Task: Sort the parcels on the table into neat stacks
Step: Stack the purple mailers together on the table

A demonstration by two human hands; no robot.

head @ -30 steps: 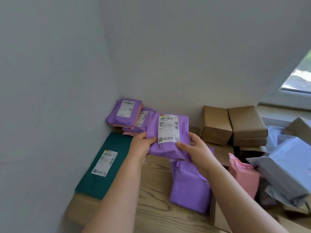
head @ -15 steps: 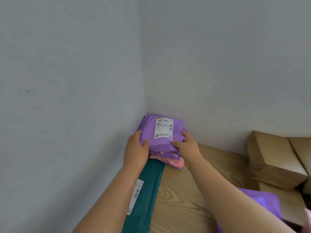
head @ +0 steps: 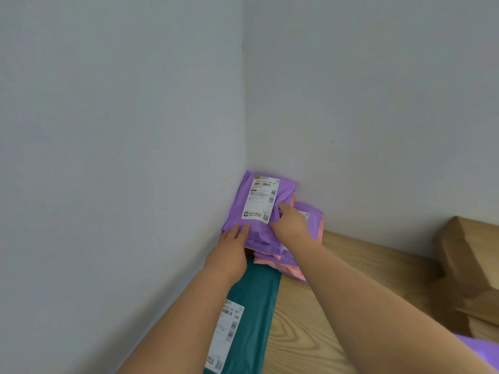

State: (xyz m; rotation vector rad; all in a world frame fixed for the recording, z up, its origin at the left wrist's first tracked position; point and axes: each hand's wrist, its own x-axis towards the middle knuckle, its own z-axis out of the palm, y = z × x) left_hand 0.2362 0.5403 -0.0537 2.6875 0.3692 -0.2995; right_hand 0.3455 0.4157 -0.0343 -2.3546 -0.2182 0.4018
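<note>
Two hands sit on the top purple parcel (head: 260, 209), which lies label up on the stack in the wall corner at the frame's centre. Your left hand (head: 232, 247) lays straight fingers flat on its near-left corner. Your right hand (head: 290, 221) is against its right edge with fingers bent; whether it pinches or only nudges cannot be told.

The stack looks uneven: pink parcels (head: 293, 271) and a second purple parcel (head: 310, 214) jut out to the right below. The slick, soft bags will likely slide toward the table (head: 337, 279) if you let go off-centre.

Both walls block any push further left or back. The teal parcel (head: 253, 292) runs along the left wall, its far end right at the stack's near edge. Cardboard boxes (head: 469, 260) stand at the right, well apart.
</note>
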